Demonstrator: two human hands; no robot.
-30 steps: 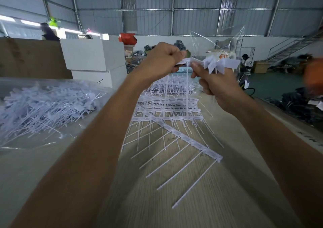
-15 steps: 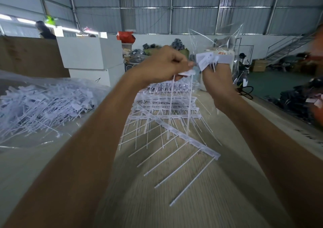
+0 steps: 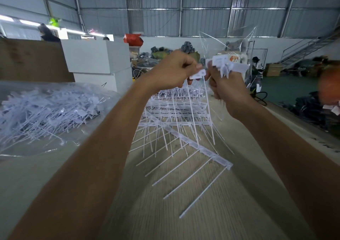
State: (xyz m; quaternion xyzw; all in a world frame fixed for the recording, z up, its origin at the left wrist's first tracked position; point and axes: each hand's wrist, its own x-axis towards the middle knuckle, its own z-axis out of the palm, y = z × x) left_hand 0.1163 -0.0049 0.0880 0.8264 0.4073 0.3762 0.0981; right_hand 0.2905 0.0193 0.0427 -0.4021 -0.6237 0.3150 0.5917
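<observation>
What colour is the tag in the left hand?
The tag is plain white; the head view shows it best, pinched by the left hand.

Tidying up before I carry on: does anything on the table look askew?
Yes. One strip of tags lies diagonally across the squarely stacked strips on the table, whose rows otherwise run parallel.

Heap of loose ties (image 3: 46, 114) lies left of racks (image 3: 176, 114) on table (image 3: 184, 212).
</observation>
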